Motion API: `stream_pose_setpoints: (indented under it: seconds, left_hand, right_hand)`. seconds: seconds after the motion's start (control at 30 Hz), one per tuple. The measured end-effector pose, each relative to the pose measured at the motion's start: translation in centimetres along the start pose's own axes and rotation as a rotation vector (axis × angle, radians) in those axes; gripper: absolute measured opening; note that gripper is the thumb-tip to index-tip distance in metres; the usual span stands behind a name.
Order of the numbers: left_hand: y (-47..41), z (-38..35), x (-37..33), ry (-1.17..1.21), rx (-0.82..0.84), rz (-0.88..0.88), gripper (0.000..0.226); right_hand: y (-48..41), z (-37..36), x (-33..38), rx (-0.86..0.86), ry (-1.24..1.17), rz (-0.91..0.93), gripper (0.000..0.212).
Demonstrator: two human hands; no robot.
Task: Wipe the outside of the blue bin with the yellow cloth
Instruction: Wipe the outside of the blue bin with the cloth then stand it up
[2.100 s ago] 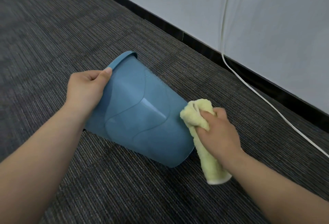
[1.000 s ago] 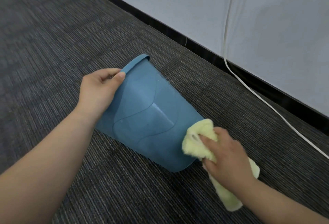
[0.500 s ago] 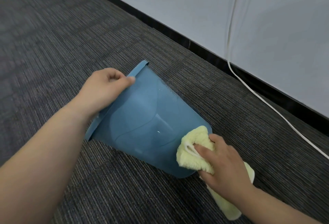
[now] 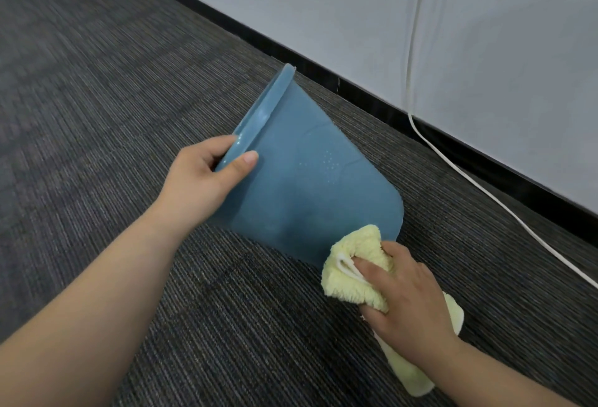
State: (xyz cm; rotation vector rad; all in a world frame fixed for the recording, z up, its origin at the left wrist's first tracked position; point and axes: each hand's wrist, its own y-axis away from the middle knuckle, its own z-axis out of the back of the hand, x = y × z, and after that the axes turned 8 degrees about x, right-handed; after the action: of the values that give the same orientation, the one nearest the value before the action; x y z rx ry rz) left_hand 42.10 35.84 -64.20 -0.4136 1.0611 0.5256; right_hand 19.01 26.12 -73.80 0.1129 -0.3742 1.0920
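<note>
The blue bin (image 4: 304,186) lies tipped on its side on the dark striped carpet (image 4: 97,115), w/ the rim pointing up and to the left and the base end toward the right, near the camera. The left hand (image 4: 204,180) holds the rim: thumb is pressed on the outer wall, the other fingers are curled over the edge to the inside, so the grip is closed on the rim. The right hand (image 4: 407,303) is closed around the yellow cloth (image 4: 356,270), which is bunched up; index finger lies stretched over the top of the bunch, other fingers are wrapped under it. The bunched part of the cloth touches the bin wall at the lower corner by the base, approx. where the wall meets the carpet. A loose tail of the cloth hangs out below the wrist, toward the bottom right. Some small pale dots show on the bin wall, in the upper middle. Behind the bin, a black baseboard (image 4: 372,96) runs along the pale wall (image 4: 323,18), and a white cable (image 4: 417,122) comes down the wall and goes along the carpet to the right, well apart from the bin.
</note>
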Motion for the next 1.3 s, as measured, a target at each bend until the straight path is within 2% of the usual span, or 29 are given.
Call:
stream_pose_setpoints:
  seconds: [0.27, 0.33, 0.4, 0.47, 0.5, 0.6, 0.67, 0.77, 0.87, 1.0, 1.1, 1.2, 1.3]
  left_hand:
    - [0.7, -0.4, 2.0, 0.082, 0.026, 0.057, 0.021]
    - [0.7, -0.2, 1.9, 0.084, 0.037, 0.095, 0.014]
    - [0.5, -0.1, 1.8, 0.005, -0.026, 0.114, 0.019]
    - [0.3, -0.2, 1.9, -0.101, -0.089, 0.117, 0.027]
    - [0.3, -0.3, 1.9, -0.123, -0.109, 0.119, 0.029]
    - [0.4, -0.5, 2.1, -0.110, -0.133, 0.120, 0.030]
    - [0.5, -0.5, 2.2, -0.088, -0.114, 0.111, 0.030]
    - [0.6, -0.8, 2.0, 0.008, -0.050, 0.108, 0.033]
    - [0.7, -0.8, 1.8, 0.093, -0.034, 0.138, 0.033]
    - [0.8, -1.3, 1.3, 0.119, 0.009, 0.155, 0.032]
    - [0.7, -1.6, 1.1, 0.160, 0.043, 0.134, 0.036]
    - [0.7, -1.6, 1.0, 0.170, 0.049, 0.112, 0.033]
    - [0.5, -2.0, 0.8, 0.152, 0.053, 0.141, 0.034]
  right_hand:
    - [0.1, -0.7, -0.3, 0.115, 0.008, -0.019, 0.063]
    - [0.1, -0.7, -0.1, 0.143, 0.020, 0.040, 0.067]
    - [0.2, -0.6, 0.2, 0.175, 0.011, 0.125, 0.074]
    - [-0.1, -0.3, 0.7, 0.124, -0.030, 0.193, 0.076]
    - [-0.5, 0.0, 1.1, 0.059, -0.076, 0.211, 0.069]
    - [-2.7, 1.3, 3.3, -0.158, -0.220, 0.145, 0.044]
    - [-4.9, 2.4, 5.2, -0.210, -0.271, 0.042, 0.046]
    - [-7.6, 3.6, 7.2, -0.160, -0.320, -0.027, 0.044]
    - [-9.2, 4.1, 6.2, -0.055, -0.216, -0.048, 0.044]
    - [-10.1, 5.2, 3.7, -0.107, -0.215, -0.214, 0.039]
    - [-9.4, 5.3, 6.0, -0.112, -0.193, -0.048, 0.042]
    - [-8.8, 5.8, 6.9, -0.040, -0.129, 0.140, 0.045]
    - [-9.7, 6.7, 5.1, -0.065, -0.106, -0.013, 0.048]
